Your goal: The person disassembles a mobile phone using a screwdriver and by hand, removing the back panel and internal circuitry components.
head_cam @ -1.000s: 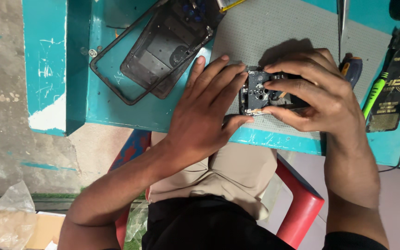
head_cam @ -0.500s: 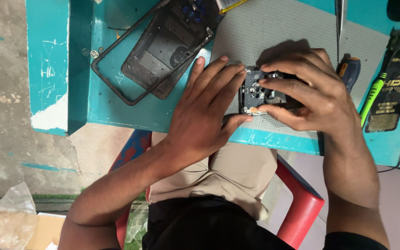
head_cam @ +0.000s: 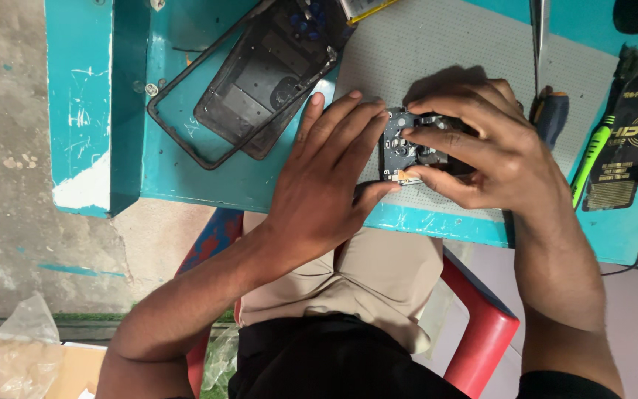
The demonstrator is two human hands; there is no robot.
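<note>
Two bare hands close on a small dark circuit board (head_cam: 402, 148) lying on a grey mat (head_cam: 437, 44) near the front edge of a turquoise bench (head_cam: 186, 181). The left hand (head_cam: 326, 185) lies flat, fingers stretched out together, its fingertips touching the board's left edge. The right hand (head_cam: 481, 148) arches over the board from the right — thumb and fingers pinch it, hiding much of it. To the left, well apart, lie an open black phone shell (head_cam: 263, 74) and a loose black frame (head_cam: 186, 103). Just beyond the right hand — a dark-handled screwdriver (head_cam: 551, 114); further right, a green tool (head_cam: 592, 159).
</note>
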